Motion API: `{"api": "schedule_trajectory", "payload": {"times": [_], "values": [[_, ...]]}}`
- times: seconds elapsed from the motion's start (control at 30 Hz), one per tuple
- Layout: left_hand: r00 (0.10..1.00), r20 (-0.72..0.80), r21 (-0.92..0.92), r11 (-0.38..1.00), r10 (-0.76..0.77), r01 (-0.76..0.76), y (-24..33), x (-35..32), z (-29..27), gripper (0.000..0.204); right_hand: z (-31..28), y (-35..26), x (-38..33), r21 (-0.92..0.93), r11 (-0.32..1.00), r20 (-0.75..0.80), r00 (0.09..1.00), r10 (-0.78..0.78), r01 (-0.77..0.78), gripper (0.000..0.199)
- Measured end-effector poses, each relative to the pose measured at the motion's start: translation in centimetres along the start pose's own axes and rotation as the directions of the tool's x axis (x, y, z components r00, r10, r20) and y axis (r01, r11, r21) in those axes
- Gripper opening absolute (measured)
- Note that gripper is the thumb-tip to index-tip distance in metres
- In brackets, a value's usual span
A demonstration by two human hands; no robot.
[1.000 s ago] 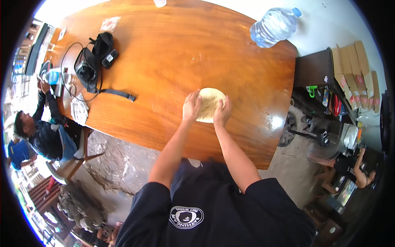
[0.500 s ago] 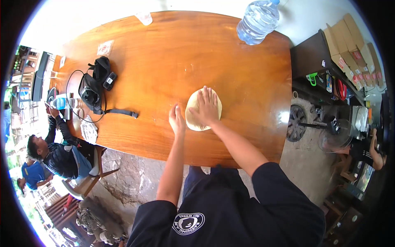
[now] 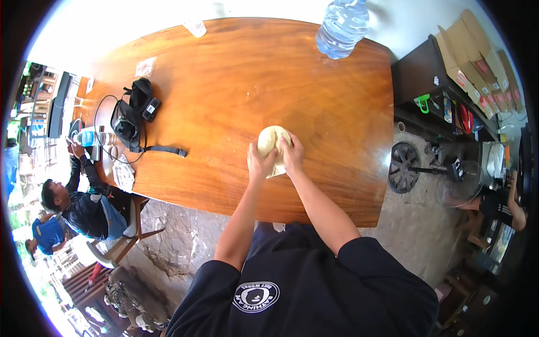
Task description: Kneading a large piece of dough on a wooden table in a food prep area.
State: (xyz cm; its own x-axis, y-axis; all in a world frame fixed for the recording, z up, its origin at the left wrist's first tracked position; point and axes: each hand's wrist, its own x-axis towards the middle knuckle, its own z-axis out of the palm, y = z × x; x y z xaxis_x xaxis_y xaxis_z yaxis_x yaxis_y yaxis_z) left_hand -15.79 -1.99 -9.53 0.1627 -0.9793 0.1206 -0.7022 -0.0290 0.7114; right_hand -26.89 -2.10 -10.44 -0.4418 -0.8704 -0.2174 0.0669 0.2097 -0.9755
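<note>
Hands first: my left hand (image 3: pixel 260 164) and right hand (image 3: pixel 292 155) are both clamped on the dough (image 3: pixel 271 140), pale and folded over itself, near my edge of the wooden table (image 3: pixel 236 90). I judge the fold goes best with even pressure from both palms, pushing away from me. Farther off, the black camera bag (image 3: pixel 132 115) and the water bottle (image 3: pixel 342 28) stand well apart.
</note>
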Motion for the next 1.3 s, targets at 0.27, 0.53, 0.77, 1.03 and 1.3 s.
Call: {"api": "schedule_trajectory", "payload": {"times": [0.27,0.53,0.77,1.03,1.3], "values": [[0.865,0.383,-0.336,0.823,-0.324,0.457,12.9,-7.1,-7.1,0.048,-9.6,-7.9,-7.8,0.153,0.987,-0.142,0.99,-0.023,0.045,0.038],[0.949,0.256,0.039,0.983,-0.184,0.18,1.4,-10.8,-0.1,0.054,-8.4,-0.9,-4.4,-0.809,0.307,0.385,0.847,-0.366,0.5,0.045],[0.927,0.286,-0.185,0.935,-0.244,0.303,-4.8,-5.1,-5.6,0.042,-8.3,-1.4,-9.3,-0.831,0.148,0.486,0.829,-0.277,0.537,0.067],[0.887,0.421,-0.236,0.922,-0.187,0.306,-1.7,-2.4,-2.5,0.044,-9.1,-1.6,-5.7,-0.741,0.16,0.652,0.756,-0.058,0.652,0.077],[0.941,0.307,-0.359,0.933,0.146,-0.027,1.3,4.6,2.6,0.047,-7.4,-6.7,7.3,-0.683,0.679,-0.053,0.909,-0.413,0.269,0.021]]}}
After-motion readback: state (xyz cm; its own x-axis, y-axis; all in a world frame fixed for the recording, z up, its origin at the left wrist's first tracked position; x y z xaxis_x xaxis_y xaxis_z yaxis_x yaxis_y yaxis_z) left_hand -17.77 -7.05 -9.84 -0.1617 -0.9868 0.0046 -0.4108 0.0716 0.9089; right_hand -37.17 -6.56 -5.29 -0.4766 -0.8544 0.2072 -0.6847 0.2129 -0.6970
